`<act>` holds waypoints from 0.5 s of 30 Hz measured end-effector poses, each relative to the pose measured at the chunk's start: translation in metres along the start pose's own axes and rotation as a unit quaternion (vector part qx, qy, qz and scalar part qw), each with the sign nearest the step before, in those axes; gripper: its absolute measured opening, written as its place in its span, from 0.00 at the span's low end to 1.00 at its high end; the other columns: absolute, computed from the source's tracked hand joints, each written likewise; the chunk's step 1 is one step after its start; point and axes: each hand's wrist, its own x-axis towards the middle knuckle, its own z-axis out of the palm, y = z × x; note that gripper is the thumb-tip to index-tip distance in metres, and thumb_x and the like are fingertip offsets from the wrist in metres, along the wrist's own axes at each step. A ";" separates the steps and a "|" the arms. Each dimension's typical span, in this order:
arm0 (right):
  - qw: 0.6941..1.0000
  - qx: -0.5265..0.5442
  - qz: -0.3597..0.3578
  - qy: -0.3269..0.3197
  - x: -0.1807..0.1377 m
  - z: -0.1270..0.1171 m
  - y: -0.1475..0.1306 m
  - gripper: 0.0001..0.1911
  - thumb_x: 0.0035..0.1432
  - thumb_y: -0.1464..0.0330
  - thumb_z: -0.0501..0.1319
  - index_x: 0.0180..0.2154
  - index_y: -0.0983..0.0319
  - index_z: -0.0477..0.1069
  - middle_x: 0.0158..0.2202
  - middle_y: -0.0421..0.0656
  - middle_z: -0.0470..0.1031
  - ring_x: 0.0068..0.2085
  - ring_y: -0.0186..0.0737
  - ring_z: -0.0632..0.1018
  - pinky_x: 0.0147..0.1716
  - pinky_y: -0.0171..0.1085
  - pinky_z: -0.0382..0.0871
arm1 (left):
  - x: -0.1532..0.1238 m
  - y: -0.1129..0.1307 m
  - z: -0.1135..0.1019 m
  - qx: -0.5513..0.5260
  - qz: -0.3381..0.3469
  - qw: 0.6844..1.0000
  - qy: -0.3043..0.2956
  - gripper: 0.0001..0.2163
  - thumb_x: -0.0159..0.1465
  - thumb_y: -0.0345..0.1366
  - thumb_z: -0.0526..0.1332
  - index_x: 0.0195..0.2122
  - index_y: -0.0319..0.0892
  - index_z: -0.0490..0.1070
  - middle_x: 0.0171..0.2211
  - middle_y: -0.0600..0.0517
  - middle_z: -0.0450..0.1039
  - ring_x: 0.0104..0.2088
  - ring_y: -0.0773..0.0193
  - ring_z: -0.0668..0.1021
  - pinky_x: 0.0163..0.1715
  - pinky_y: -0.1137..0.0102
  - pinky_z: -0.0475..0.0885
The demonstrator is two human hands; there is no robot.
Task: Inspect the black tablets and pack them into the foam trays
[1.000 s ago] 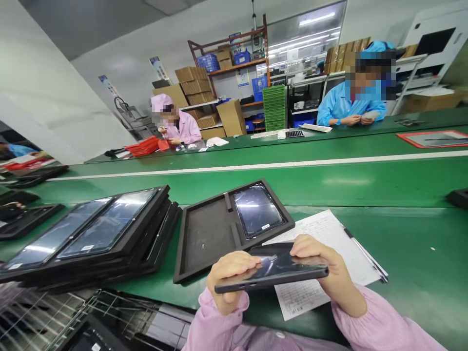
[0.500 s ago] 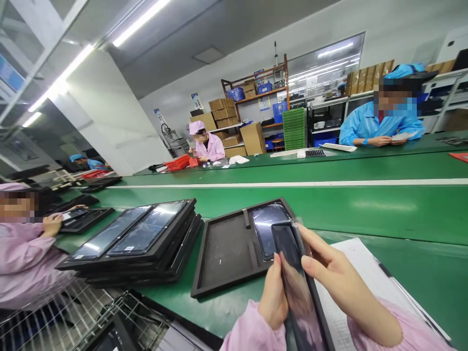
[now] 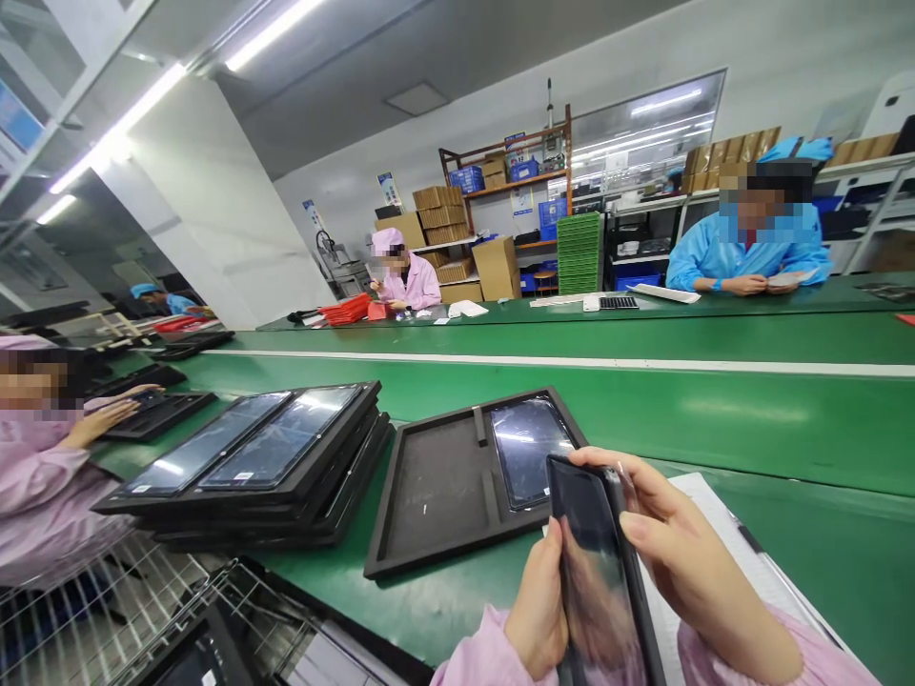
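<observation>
"Where do you have the dark device (image 3: 600,581)?"

"You hold it up in front of you, over the near side of the green bench (image 3: 758,419), with its glossy face tilted back toward you. That slant probably lets you look along the surface."

"And your hands?"

"Both are closed on it. Your left hand (image 3: 538,600) grips the left edge, thumb along the rim. Your right hand (image 3: 690,543) curls its fingers over the far end, with the thumb at the right side. Holding the borders likely leaves most of the glass uncovered. Something like a clear film (image 3: 629,486) shows by your right fingers, though you can't tell from here whether it's attached."

"What sits just past your hands?"

"You have a black foam tray (image 3: 429,505), its right compartment holding a screen panel (image 3: 529,453). The foam divider seems meant to stop panels knocking together."

"And to your left?"

"You've a stack of trays (image 3: 347,462), the top one carrying two panels side by side, face up, presumably to spare the glass. Your paper sheets (image 3: 715,505) lie on the bench beyond your right wrist, partly hidden by it."
</observation>
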 end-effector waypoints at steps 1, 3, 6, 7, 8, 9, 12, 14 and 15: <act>1.000 -0.002 -0.005 0.002 0.000 -0.001 0.000 0.19 0.54 0.55 0.64 0.48 0.50 0.71 0.50 0.40 0.71 0.47 0.40 0.72 0.43 0.31 0.69 | -0.001 0.000 0.000 0.000 0.000 1.000 -0.006 0.29 0.40 0.55 0.70 0.35 0.35 0.77 0.35 0.43 0.77 0.41 0.53 0.77 0.44 0.65 0.69; 1.000 -0.006 -0.011 0.007 0.001 -0.002 0.000 0.19 0.53 0.55 0.64 0.47 0.50 0.72 0.49 0.40 0.72 0.45 0.39 0.73 0.43 0.31 0.68 | -0.002 0.002 0.000 0.006 0.003 1.000 -0.018 0.29 0.42 0.55 0.70 0.36 0.34 0.77 0.37 0.42 0.77 0.41 0.53 0.77 0.44 0.65 0.69; 1.000 -0.008 -0.014 0.011 0.001 -0.002 -0.002 0.20 0.53 0.54 0.65 0.47 0.50 0.72 0.48 0.40 0.72 0.45 0.40 0.73 0.44 0.32 0.68 | -0.004 0.003 -0.001 0.019 0.004 0.999 -0.027 0.28 0.44 0.55 0.69 0.37 0.35 0.77 0.39 0.41 0.77 0.42 0.52 0.77 0.44 0.64 0.69; 1.000 -0.011 -0.020 0.013 0.001 -0.002 -0.003 0.20 0.52 0.53 0.65 0.46 0.50 0.72 0.48 0.41 0.72 0.45 0.40 0.73 0.43 0.33 0.69 | -0.004 0.003 -0.001 0.022 0.002 0.999 -0.033 0.28 0.44 0.54 0.69 0.37 0.35 0.77 0.40 0.41 0.77 0.42 0.51 0.77 0.45 0.64 0.69; 0.999 -0.016 -0.027 0.015 0.001 -0.001 -0.003 0.20 0.52 0.52 0.65 0.46 0.50 0.72 0.47 0.41 0.73 0.45 0.40 0.74 0.43 0.33 0.69 | -0.003 0.004 -0.002 0.022 0.000 0.999 -0.038 0.27 0.45 0.54 0.69 0.37 0.35 0.77 0.40 0.40 0.77 0.43 0.51 0.76 0.45 0.63 0.68; 0.999 -0.024 -0.037 0.018 0.001 0.000 -0.004 0.20 0.52 0.52 0.65 0.46 0.50 0.73 0.47 0.41 0.73 0.44 0.40 0.74 0.43 0.33 0.69 | -0.002 0.004 -0.001 0.019 0.000 0.999 -0.042 0.27 0.45 0.54 0.69 0.37 0.35 0.77 0.40 0.41 0.77 0.43 0.51 0.76 0.46 0.63 0.68; 0.995 -0.065 -0.071 0.023 0.002 0.005 -0.005 0.20 0.52 0.53 0.65 0.47 0.50 0.72 0.48 0.42 0.73 0.45 0.41 0.74 0.42 0.34 0.71 | 0.004 0.005 0.000 0.002 0.006 0.998 -0.067 0.27 0.45 0.53 0.69 0.38 0.35 0.77 0.41 0.41 0.76 0.44 0.52 0.76 0.48 0.65 0.67; 0.992 -0.095 -0.085 0.023 0.002 0.008 -0.006 0.20 0.53 0.53 0.64 0.48 0.50 0.72 0.49 0.43 0.72 0.46 0.44 0.74 0.42 0.36 0.72 | 0.009 0.007 0.002 -0.010 0.009 0.994 -0.108 0.26 0.47 0.53 0.69 0.39 0.34 0.77 0.42 0.41 0.76 0.44 0.52 0.76 0.49 0.65 0.67; 0.990 -0.106 -0.091 0.023 0.002 0.008 -0.005 0.21 0.53 0.53 0.64 0.48 0.51 0.72 0.50 0.44 0.71 0.46 0.45 0.74 0.41 0.36 0.72 | 0.012 0.008 0.003 -0.013 0.008 0.992 -0.128 0.26 0.48 0.52 0.68 0.39 0.34 0.77 0.41 0.41 0.76 0.44 0.52 0.76 0.49 0.64 0.66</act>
